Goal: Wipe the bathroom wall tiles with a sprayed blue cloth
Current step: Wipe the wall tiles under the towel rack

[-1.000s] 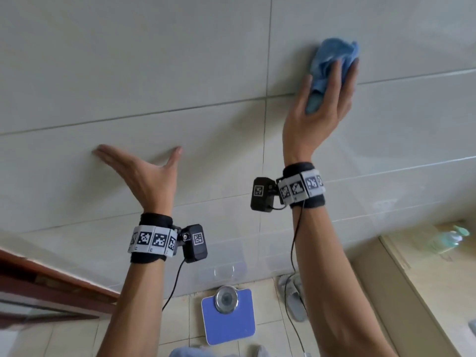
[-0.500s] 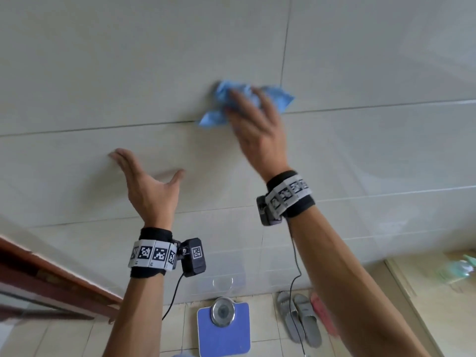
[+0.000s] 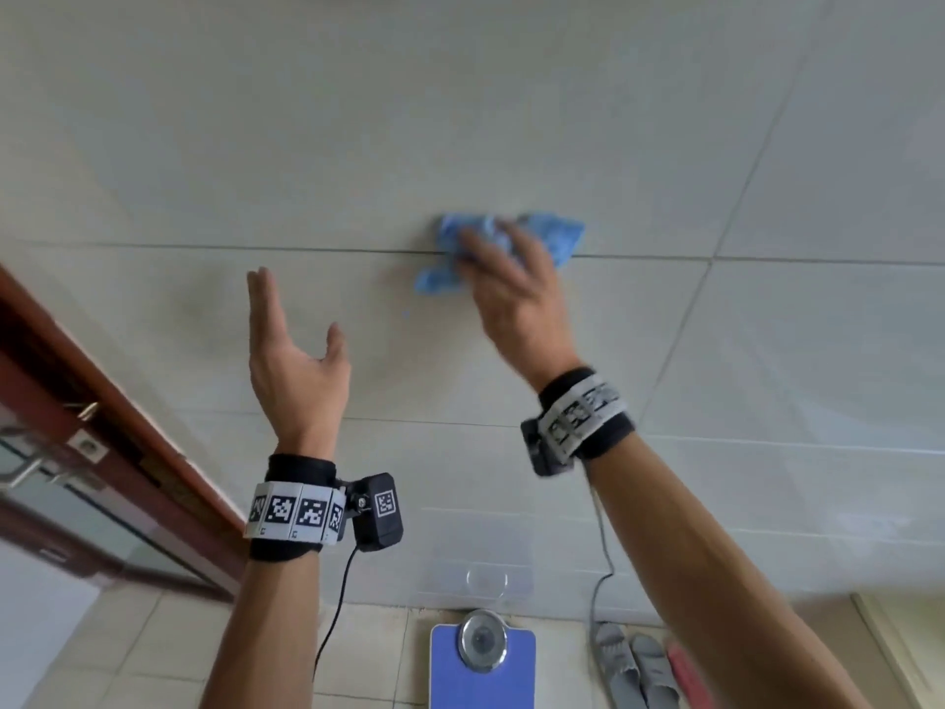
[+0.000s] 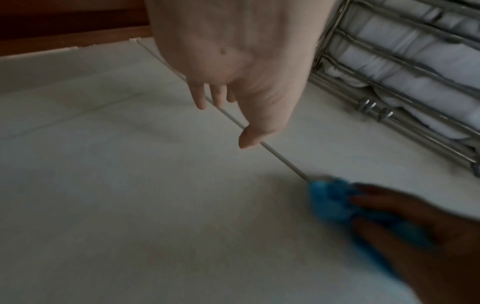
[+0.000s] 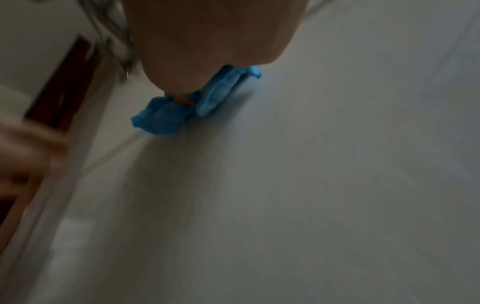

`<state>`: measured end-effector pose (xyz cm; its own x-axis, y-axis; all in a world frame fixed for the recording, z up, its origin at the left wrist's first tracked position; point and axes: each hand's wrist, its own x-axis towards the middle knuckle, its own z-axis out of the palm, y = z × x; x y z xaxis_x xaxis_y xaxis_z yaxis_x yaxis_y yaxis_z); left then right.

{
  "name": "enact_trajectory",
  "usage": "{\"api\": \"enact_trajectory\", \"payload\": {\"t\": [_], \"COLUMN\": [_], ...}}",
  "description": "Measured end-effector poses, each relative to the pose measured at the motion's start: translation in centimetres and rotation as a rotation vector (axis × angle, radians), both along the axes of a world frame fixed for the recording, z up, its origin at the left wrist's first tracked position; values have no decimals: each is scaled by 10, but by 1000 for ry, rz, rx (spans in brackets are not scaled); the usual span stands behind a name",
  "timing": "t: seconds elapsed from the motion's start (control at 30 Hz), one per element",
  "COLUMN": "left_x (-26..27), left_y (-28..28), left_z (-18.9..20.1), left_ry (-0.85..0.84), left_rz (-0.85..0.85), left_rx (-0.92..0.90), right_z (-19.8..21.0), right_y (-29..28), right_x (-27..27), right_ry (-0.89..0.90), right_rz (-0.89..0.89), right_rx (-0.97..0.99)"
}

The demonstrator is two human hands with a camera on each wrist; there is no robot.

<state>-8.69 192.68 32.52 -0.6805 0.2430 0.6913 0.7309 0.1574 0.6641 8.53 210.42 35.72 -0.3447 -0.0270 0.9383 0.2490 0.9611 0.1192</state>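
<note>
A crumpled blue cloth (image 3: pixel 557 237) lies against the pale wall tiles (image 3: pixel 358 120), right on a horizontal grout line. My right hand (image 3: pixel 506 278) presses it to the wall with flat, spread fingers; it looks blurred. The left wrist view shows the cloth (image 4: pixel 330 197) under those fingers (image 4: pixel 376 201). In the right wrist view the cloth (image 5: pixel 161 119) sticks out from under the palm (image 5: pixel 207 41). My left hand (image 3: pixel 291 350) is raised to the left of the cloth, fingers straight, holding nothing. Its fingertips (image 4: pixel 200 102) are close to the tile; I cannot tell if they touch.
A brown wooden door frame (image 3: pixel 128 427) runs along the left. On the floor below stand a blue bathroom scale (image 3: pixel 480 667) and grey slippers (image 3: pixel 634 667). A clear hook (image 3: pixel 486 580) sits low on the wall. A metal rack with white towels (image 4: pixel 402 72) hangs above.
My right hand has swept the cloth from the upper right leftward across the vertical grout line. The left hand has turned more upright; it lay flat on the tile before.
</note>
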Motion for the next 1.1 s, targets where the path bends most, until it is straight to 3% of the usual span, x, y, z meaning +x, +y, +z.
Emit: {"api": "enact_trajectory", "payload": {"t": [0.13, 0.2, 0.33, 0.5, 0.57, 0.73, 0.8, 0.9, 1.0, 1.1], "left_x": [-57, -84, -136, -179, -194, -228, -235, -246, -253, -261], "left_y": [-17, -22, -27, -41, -52, -73, -80, -89, -94, -96], "left_z": [28, 46, 70, 77, 80, 79, 79, 76, 70, 62], "left_ry": [39, 84, 161, 278, 282, 272, 286, 334, 349, 358], "left_rz": [-31, -33, -53, -105, -98, -98, -103, -124, -145, -178], "left_rx": [-139, -175, -204, -239, -237, -303, -343, -378, -398, -388], "right_z": [105, 129, 95, 7, 20, 129, 141, 105, 31, -38], "right_y": [-11, -20, -41, -83, -88, -83, -83, -86, -99, -117], "right_x": [-44, -72, -131, -186, -197, -222, -234, -253, -272, -278], "right_ry": [354, 425, 329, -121, -79, 383, 412, 265, 0, -236], "right_rz": [-99, -138, -96, -3, -24, -207, -196, -124, -7, 54], "right_rx": [-91, -114, -56, 108, 83, -12, 3, 65, 41, 157]}}
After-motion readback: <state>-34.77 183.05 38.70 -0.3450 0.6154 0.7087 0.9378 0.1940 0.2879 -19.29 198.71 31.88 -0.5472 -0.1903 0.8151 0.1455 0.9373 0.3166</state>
